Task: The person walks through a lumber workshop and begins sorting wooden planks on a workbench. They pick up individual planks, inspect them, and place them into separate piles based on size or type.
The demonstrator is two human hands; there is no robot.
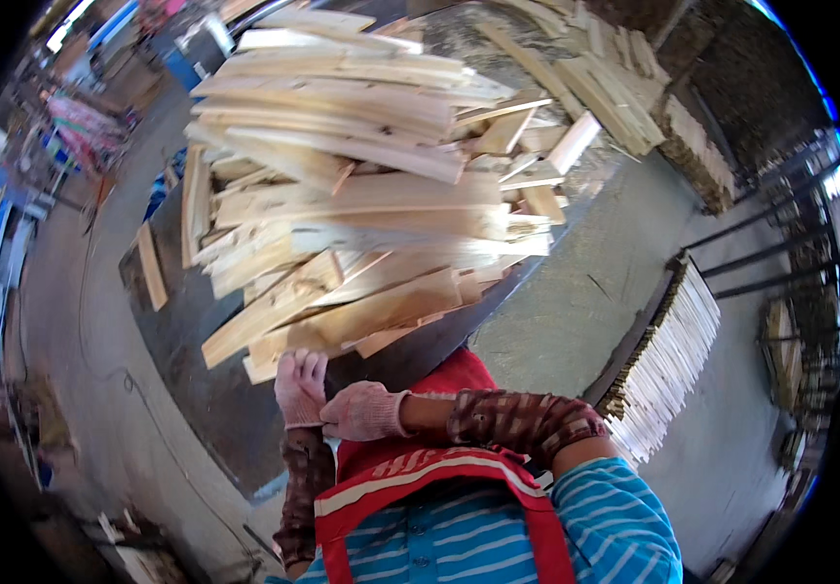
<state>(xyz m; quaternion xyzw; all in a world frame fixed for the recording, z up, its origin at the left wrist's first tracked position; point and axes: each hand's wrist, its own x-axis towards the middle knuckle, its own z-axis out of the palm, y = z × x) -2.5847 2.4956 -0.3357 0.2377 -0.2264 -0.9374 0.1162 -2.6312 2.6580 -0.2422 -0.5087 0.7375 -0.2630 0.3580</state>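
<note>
- The left hand [300,387], in a pale knitted work glove, is raised with its fingers straight and together, the fingertips right under the near end of the pile of pale rough-sawn wooden boards [361,195]; it is flat and closed on nothing
- The right hand [363,411], in the same kind of glove, lies across the left hand's wrist, its fingers curled onto the glove's cuff; whether it pinches the cuff or only rests on it I cannot tell
- Both forearms wear dark patterned sleeve covers; the right one [522,420] crosses in front of a red apron [420,477] worn over a blue striped shirt [615,516]
- The boards lie loose and criss-crossed, many layers deep, on a dark flat table top [196,341] that runs away from the person; the nearest boards jut over its near edge just above the hands
- One short board [151,265] lies alone on the table's left side, apart from the pile
- To the right, on the grey concrete floor [576,292], a dark frame [634,341] holds a tight row of thin pale wooden slats [671,360] stacked on edge
- Farther back on the right, more pale slats [615,92] lie stacked beside a dark wall
</note>
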